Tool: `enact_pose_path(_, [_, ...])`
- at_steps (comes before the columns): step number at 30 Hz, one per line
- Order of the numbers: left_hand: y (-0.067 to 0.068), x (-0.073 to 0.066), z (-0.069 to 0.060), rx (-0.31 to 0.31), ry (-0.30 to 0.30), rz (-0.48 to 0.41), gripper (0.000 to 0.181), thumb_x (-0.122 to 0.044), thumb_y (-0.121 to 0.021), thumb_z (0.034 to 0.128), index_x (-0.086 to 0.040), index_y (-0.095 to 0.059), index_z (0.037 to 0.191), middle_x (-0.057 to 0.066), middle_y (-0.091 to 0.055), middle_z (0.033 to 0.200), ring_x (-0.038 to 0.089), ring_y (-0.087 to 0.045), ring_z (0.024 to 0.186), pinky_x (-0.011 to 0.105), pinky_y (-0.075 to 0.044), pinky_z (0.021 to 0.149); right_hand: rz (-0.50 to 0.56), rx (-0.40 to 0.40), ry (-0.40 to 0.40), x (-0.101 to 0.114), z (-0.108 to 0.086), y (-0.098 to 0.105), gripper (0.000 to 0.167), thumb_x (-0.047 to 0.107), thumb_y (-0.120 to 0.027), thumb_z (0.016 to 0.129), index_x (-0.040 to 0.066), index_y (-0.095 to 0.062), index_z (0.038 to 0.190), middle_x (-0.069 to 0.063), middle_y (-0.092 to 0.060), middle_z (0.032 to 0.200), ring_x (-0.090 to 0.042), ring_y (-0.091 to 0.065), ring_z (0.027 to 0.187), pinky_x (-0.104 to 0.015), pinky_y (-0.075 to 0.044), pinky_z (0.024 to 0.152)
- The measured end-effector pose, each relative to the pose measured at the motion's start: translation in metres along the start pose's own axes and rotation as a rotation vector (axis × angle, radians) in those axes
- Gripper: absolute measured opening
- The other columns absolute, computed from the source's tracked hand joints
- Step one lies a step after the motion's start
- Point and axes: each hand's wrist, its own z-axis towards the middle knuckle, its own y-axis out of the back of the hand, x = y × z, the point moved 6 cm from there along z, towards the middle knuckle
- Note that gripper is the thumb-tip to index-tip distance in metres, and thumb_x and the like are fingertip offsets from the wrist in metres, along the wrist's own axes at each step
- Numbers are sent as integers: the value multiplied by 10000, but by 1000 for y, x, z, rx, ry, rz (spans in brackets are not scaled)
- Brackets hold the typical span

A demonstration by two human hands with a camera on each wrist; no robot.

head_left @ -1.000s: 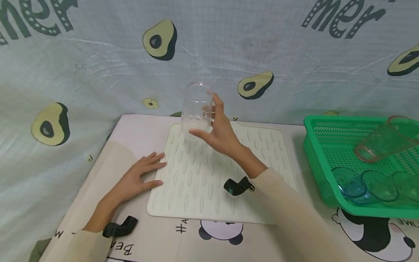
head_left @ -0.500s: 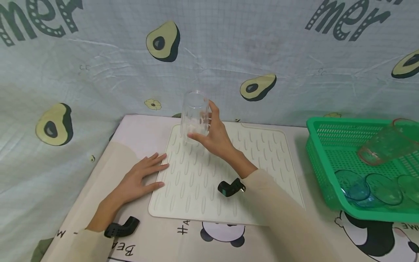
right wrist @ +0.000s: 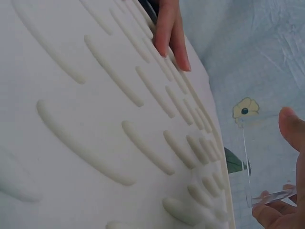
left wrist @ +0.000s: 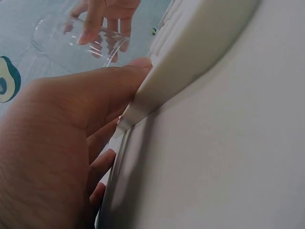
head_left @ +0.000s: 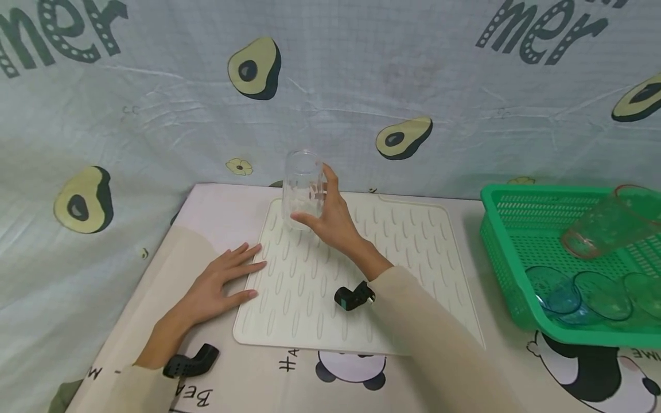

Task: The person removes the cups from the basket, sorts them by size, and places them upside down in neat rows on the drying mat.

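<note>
A clear drinking glass [head_left: 302,186] is in my right hand [head_left: 333,221], at the far left part of a white ridged drying mat [head_left: 320,287]. The thumb sits low on the glass and the fingers wrap its right side higher up. I cannot tell whether its lower end touches the mat. In the left wrist view the see-through glass [left wrist: 71,43] appears beyond the mat's edge; in the right wrist view, only part of the glass [right wrist: 271,157] shows. My left hand [head_left: 212,287] lies flat with fingers spread, fingertips at the mat's left edge.
To the right stands a green plastic basket [head_left: 498,269]. Inside lie a pinkish tumbler [head_left: 609,223], tilted, and several bluish and greenish glasses [head_left: 601,295]. Behind the table hangs a cloth [head_left: 330,86] printed with avocados.
My right hand has brought the glass down and slightly left, nearer the mat. The left hand stays at the mat's left edge.
</note>
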Motion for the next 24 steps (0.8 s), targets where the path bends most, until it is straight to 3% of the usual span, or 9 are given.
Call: enact_pose_path(24, [0, 2, -1, 19, 17, 3, 517, -255, -747, 808, -99, -622, 1285, 117, -423, 1463, 330, -273, 1388, 486, -152, 1129, -9, 38, -16, -7, 1, -29, 1042, 277, -778, 811, 260, -4, 1508, -125, -335, 1481, -284, -390, 1317, -488, -362, 1036])
